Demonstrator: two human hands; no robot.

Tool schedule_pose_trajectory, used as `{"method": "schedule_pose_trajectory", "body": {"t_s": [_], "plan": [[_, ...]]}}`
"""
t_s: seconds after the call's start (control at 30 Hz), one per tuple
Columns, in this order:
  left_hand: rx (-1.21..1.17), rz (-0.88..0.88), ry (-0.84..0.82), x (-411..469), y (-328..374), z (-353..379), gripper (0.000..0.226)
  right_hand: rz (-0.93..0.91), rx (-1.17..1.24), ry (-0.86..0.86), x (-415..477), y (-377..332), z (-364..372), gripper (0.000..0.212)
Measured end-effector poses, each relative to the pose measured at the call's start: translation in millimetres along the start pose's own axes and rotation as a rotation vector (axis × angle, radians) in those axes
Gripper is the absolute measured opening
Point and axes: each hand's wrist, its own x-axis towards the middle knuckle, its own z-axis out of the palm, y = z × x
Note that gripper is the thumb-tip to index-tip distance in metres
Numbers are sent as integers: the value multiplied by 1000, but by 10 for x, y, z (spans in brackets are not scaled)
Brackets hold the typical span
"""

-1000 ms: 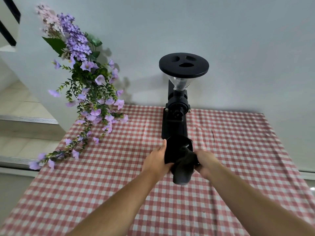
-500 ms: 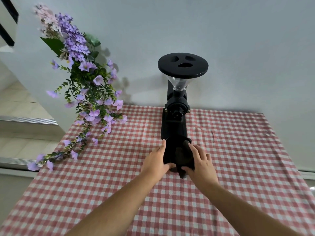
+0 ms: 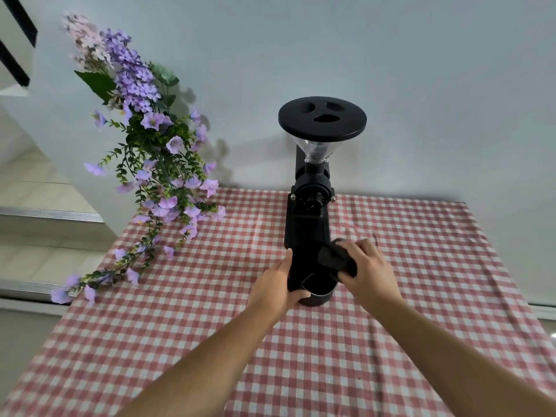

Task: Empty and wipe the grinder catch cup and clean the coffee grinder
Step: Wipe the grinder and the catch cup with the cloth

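A spray of purple artificial flowers with green leaves [image 3: 150,164] trailed from the upper left of the frame down onto the red-and-white checked cloth covering the worktop [image 3: 421,266]. Left of centre, the left hand [image 3: 278,288] had its grip closed on the round black catch cup [image 3: 317,293], which sat at the foot of the tall black coffee grinder with a clear funnel hopper and flat round lid [image 3: 313,200] in the middle of the frame. Just right of it, the right hand [image 3: 367,270] had its grip clamped on a bunched dark cloth [image 3: 334,258] pressed against the grinder's lower right side.
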Motion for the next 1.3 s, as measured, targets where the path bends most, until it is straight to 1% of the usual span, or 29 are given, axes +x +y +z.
{"method": "schedule_pose_trajectory", "body": {"t_s": [0.07, 0.1, 0.2, 0.23, 0.33, 0.37, 0.4, 0.43, 0.47, 0.53, 0.6, 0.63, 0.7, 0.77, 0.8, 0.83, 0.9, 0.97, 1.03, 1.1, 1.3], "plan": [[9, -12, -5, 3, 2, 9, 95, 16, -118, -161, -19, -68, 116, 58], [10, -24, -12, 8, -3, 17, 97, 39, -134, -225, -53, -100, 182, 60], [3, -37, -24, 19, -1, 25, 97, 101, -50, -262, -125, -121, 293, 56], [-1, -35, -30, 20, 0, 22, 97, 101, -24, -290, -136, -121, 285, 52], [-23, -27, -15, 23, -20, 24, 93, 52, 42, -494, -57, -78, 140, 26], [-36, -25, -11, 22, -25, 20, 91, 49, 67, -539, 5, -60, 58, 20], [-58, -22, -4, 24, -30, 17, 91, 61, 101, -535, 83, -51, -25, 17], [-80, -23, 0, 23, -32, 20, 91, 83, 118, -482, 159, -42, -95, 15], [-101, -17, 9, 21, -35, 27, 90, 95, 96, -392, 225, -50, -136, 15], [-126, 0, 34, 15, -28, 45, 86, 109, -43, -230, 274, -141, -102, 30], [-145, -16, 63, 9, -29, 63, 83, 109, -91, -170, 213, -305, 49, 38], [-155, -35, 71, 6, -30, 67, 83, 87, -88, -170, 159, -401, 131, 37], [-175, -49, 79, 3, -33, 74, 78, -25, -92, -200, 74, -516, 248, 33], [-169, -29, 104, -4, -32, 89, 73, -148, -145, -236, 105, -501, 244, 32], [-156, -19, 115, -4, -31, 95, 73, -175, -191, -243, 169, -455, 197, 31], [-147, -23, 116, -8, -13, 84, 73, -173, -246, -233, 247, -392, 148, 32], [-170, -54, 108, 1, 7, 71, 75, -100, -353, -160, 402, -273, 46, 35], [-201, -73, 95, 3, 17, 75, 73, -22, -388, -115, 462, -241, 23, 36], [-227, -66, 88, -11, 27, 75, 69, -19, -349, -180, 418, -309, 93, 37], [-249, -63, 96, -11, 16, 87, 64, -68, -328, -246, 332, -393, 186, 39], [-221, -53, 112, 6, 20, 78, 61, -197, -240, -335, 244, -516, 190, 39]]}}
